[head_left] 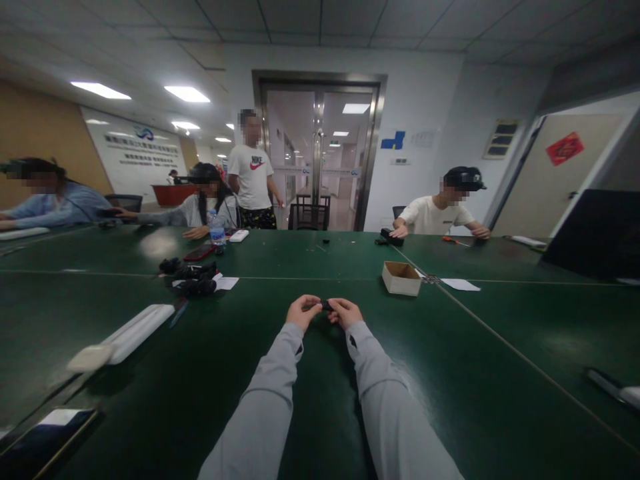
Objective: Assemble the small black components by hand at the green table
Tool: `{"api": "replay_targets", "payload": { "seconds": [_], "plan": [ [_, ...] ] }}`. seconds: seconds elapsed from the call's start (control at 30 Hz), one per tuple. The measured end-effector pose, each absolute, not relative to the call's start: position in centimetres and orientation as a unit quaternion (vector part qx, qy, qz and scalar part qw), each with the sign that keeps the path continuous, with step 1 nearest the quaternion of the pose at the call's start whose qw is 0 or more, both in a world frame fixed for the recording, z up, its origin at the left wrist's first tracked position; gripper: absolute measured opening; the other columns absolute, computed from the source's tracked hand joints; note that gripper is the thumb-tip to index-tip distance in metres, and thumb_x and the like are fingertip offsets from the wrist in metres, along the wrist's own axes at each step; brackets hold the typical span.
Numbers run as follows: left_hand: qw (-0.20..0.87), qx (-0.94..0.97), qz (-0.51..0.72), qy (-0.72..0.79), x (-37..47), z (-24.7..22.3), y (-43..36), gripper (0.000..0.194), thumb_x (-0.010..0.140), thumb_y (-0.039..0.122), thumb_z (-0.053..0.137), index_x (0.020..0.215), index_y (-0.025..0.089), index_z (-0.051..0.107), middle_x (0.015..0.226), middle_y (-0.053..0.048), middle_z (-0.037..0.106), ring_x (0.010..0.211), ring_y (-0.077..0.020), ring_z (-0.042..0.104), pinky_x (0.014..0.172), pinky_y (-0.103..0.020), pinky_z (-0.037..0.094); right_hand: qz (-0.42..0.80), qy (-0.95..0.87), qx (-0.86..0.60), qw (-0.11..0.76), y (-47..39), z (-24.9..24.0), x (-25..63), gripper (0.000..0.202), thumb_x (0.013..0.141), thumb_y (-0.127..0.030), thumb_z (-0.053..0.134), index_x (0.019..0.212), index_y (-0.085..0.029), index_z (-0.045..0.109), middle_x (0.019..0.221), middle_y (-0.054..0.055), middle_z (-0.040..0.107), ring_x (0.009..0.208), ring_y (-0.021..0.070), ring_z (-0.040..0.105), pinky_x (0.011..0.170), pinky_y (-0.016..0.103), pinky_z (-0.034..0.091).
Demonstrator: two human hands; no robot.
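A small black piece [326, 305] is pinched between both of my hands, just above the green table [320, 373]; what kind of thing it is does not show at this size. My left hand [303, 312] grips its left side with thumb and fingers closed. On the other side my right hand [346, 312] holds it in a similar pinch, fingertips nearly meeting those of the left. Beyond my right hand stands an open cardboard box [401, 280], whose contents cannot be made out.
At left lie a white power strip [143, 330], a phone [50, 440] and black gear [193, 275]. A water bottle [217, 230] stands farther back. Paper [460, 285] and a screwdriver [453, 241] lie at right. Several people sit or stand across the table.
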State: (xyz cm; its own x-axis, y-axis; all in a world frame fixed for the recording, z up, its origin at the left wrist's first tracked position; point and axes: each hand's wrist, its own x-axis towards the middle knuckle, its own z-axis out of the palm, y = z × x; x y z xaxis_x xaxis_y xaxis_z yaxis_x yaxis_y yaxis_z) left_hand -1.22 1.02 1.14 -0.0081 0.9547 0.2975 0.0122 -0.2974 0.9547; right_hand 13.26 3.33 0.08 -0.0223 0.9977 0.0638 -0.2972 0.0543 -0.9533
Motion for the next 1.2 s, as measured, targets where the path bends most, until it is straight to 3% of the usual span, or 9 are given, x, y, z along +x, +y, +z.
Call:
{"api": "replay_targets", "payload": {
  "seconds": [0.13, 0.37, 0.63, 1.03, 1.2],
  "plan": [
    [0.439, 0.537, 0.576, 0.432, -0.8, 1.0, 0.9, 0.029, 0.062, 0.034, 0.066, 0.080, 0.014, 0.058, 0.070, -0.005, 0.062, 0.064, -0.0152, 0.060, 0.054, -0.024, 0.046, 0.563, -0.451, -0.388, 0.574, 3.1, 0.2, 13.2, 0.032, 0.052, -0.032, 0.077, 0.071, -0.011, 0.062, 0.050, 0.004, 0.059, 0.038, 0.0113, 0.052, 0.032, 0.017, 0.042],
    [0.416, 0.551, 0.560, 0.459, -0.5, 0.9, 0.9, 0.024, 0.070, 0.038, 0.056, 0.078, 0.015, 0.058, 0.064, -0.001, 0.059, 0.054, -0.0108, 0.056, 0.047, -0.019, 0.041, 0.569, -0.463, -0.372, 0.569, 3.1, 0.1, 13.4, 0.037, 0.051, -0.034, 0.078, 0.074, -0.010, 0.062, 0.052, 0.005, 0.060, 0.040, 0.0114, 0.053, 0.034, 0.017, 0.044],
    [0.395, 0.568, 0.565, 0.450, -0.4, 0.7, 1.0, 0.022, 0.066, 0.029, 0.060, 0.083, 0.015, 0.059, 0.065, -0.001, 0.058, 0.054, -0.0099, 0.055, 0.049, -0.019, 0.042, 0.569, -0.467, -0.365, 0.570, 3.4, -0.3, 13.6, 0.039, 0.052, -0.036, 0.077, 0.077, -0.010, 0.063, 0.057, 0.005, 0.061, 0.042, 0.0118, 0.054, 0.035, 0.018, 0.043],
    [0.352, 0.575, 0.506, 0.539, -0.2, 0.9, 0.9, 0.034, 0.074, 0.048, 0.046, 0.062, 0.017, 0.053, 0.052, 0.000, 0.057, 0.047, -0.0112, 0.055, 0.049, -0.021, 0.043, 0.573, -0.468, -0.349, 0.575, 3.9, -0.9, 13.7, 0.039, 0.052, -0.036, 0.078, 0.077, -0.010, 0.063, 0.060, 0.006, 0.062, 0.042, 0.0120, 0.054, 0.035, 0.018, 0.044],
    [0.355, 0.568, 0.539, 0.511, -0.2, 0.9, 0.8, 0.022, 0.072, 0.036, 0.054, 0.082, 0.016, 0.056, 0.073, -0.003, 0.062, 0.056, -0.0107, 0.057, 0.051, -0.020, 0.044, 0.572, -0.470, -0.350, 0.574, 3.8, -0.8, 13.8, 0.041, 0.052, -0.038, 0.077, 0.078, -0.009, 0.062, 0.056, 0.006, 0.061, 0.042, 0.0121, 0.054, 0.035, 0.018, 0.043]
  ]
}}
